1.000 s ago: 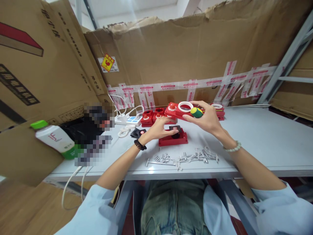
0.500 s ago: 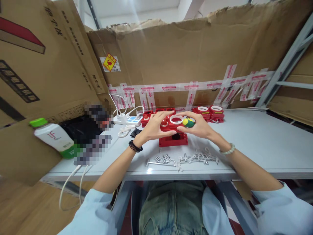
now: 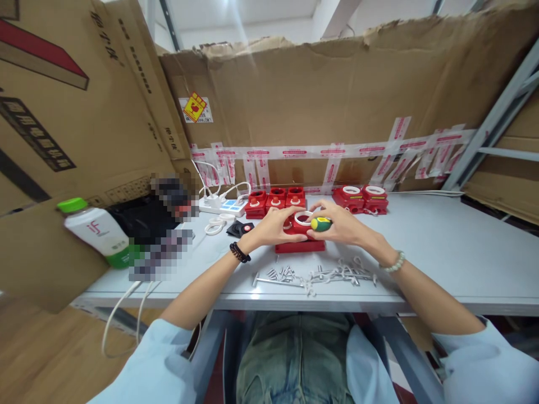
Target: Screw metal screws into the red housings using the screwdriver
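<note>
Gripping the red cover (image 3: 299, 228), both hands (image 3: 273, 228) (image 3: 343, 224) have lowered it over the base (image 3: 300, 247).

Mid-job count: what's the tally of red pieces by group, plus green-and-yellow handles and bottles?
Red pieces at back left: 3
Red pieces at back right: 2
Upper red piece between left hand and right hand: 1
Red base below it: 1
Green-and-yellow handle at the right hand: 1
Bottle: 1
Total: 9

Bright overhead light, glare streak on ceiling (image 3: 269, 25) beyond left hand (image 3: 272, 227). Worktop (image 3: 442, 241) evenly lit, shadows soft. Edges stretched. Pixelated patches (image 3: 162, 255) left of same hand.
</note>
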`<state>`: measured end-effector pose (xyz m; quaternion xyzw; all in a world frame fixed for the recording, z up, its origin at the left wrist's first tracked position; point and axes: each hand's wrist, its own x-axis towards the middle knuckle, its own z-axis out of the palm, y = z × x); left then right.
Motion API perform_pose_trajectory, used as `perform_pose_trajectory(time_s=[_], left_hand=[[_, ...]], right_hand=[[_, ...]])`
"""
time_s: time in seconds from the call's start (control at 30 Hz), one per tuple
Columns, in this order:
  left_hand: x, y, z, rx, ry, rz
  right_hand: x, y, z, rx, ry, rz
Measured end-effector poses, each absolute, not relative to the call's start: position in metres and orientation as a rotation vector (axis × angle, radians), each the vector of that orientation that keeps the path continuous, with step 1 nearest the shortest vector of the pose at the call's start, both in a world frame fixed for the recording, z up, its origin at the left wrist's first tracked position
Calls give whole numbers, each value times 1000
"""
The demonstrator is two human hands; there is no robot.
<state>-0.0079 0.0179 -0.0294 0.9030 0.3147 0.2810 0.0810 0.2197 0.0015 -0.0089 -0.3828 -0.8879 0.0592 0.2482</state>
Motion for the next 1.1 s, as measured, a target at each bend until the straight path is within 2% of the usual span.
perform_pose_trajectory(time_s=[0.53,1.1], left_hand=[[-6,21,-39,2577,889,745],[-4,22,-41,2561,887,704]], right_hand=[[222,1,-9,-1039,-2462,139],[225,11,-7,-962,-2493,367]])
